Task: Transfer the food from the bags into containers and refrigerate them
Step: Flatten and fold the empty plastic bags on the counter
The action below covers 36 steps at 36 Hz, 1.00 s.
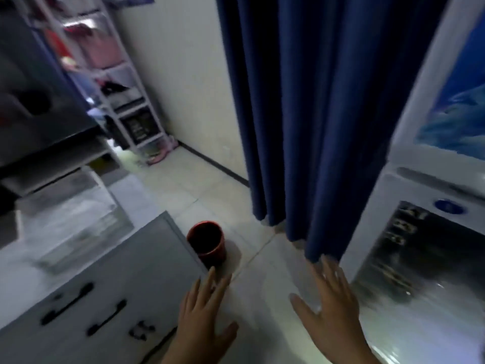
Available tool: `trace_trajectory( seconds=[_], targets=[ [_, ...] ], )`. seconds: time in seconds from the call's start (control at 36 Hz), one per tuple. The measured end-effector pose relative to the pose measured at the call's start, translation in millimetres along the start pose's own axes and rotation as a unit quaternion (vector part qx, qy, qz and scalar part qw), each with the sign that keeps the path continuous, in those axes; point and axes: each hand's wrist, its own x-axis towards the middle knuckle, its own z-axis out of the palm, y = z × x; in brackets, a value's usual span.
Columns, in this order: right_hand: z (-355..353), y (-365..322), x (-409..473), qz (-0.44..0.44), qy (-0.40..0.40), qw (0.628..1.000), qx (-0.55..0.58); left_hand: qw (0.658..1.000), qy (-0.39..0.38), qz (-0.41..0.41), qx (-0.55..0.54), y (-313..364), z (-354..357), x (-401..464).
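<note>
Both hands empty, fingers spread: left hand (202, 315) bottom centre near the red bin (207, 241), right hand (332, 302) lower right beside the fridge (420, 258)

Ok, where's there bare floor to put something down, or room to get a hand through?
Bare tile lies between the white cabinet and the fridge, ahead of the left hand and right hand. More runs toward the shelf rack. It is tight by the red bin against the cabinet's corner and under the blue curtain.
</note>
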Motion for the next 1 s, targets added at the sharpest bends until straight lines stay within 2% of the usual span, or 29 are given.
trace_trajectory(
  seconds=[0.11, 0.19, 0.31, 0.53, 0.64, 0.75, 0.86, 1.0],
  targets=[
    [32, -45, 25, -0.081, -0.064, 0.995, -0.008, 0.991, 0.032, -0.128, -0.009, -63, -20, -36],
    [50, -85, 40, -0.126, -0.095, 0.987, -0.024, 0.981, 0.059, -0.179, -0.046, -98, -37, -56],
    [75, -142, 53, -0.157, -0.155, 0.975, 0.008, 0.962, 0.126, -0.226, -0.089, -139, -50, -68],
    [137, -250, 83, -0.212, -0.189, 0.959, 0.011, 0.936, 0.167, -0.265, -0.162, -241, -70, -52],
    [171, -301, 99, -0.218, -0.211, 0.953, 0.004, 0.918, 0.221, -0.262, -0.199, -295, -93, -35],
    [195, -352, 119, -0.213, -0.213, 0.954, 0.015, 0.905, 0.243, -0.277, -0.214, -352, -123, -18],
    [211, -401, 133, -0.216, -0.212, 0.952, 0.040, 0.876, 0.285, -0.288, -0.260, -399, -152, -3],
    [226, -451, 145, -0.232, -0.223, 0.946, 0.038, 0.874, 0.268, -0.316, -0.253, -447, -171, 19]
  ],
)
